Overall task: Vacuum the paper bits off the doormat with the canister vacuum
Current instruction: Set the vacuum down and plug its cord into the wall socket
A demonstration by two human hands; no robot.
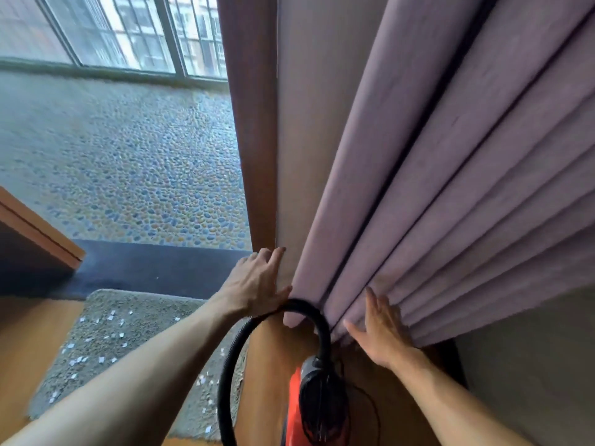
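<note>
Above the canister vacuum (317, 397), right hand (383, 333) and left hand (257, 284) flat, fingers (371, 299) spread, seemingly against curtain (418, 188)

Home interior at a balcony threshold: pleated mauve curtain (450, 188) beside a wooden door frame (254, 140); pebble-patterned floor (128, 156) under barred windows (138, 30) facing apartment blocks; grey doormat (145, 317) on wood flooring (32, 342); dark sill strip (161, 268) between the two floors.

Daylight floods from window (128, 30) — pebble floor below it glary, washed, smeared by blur. Right of window, curtain (450, 156) evenly lit — lines bowed toward edges.
</note>
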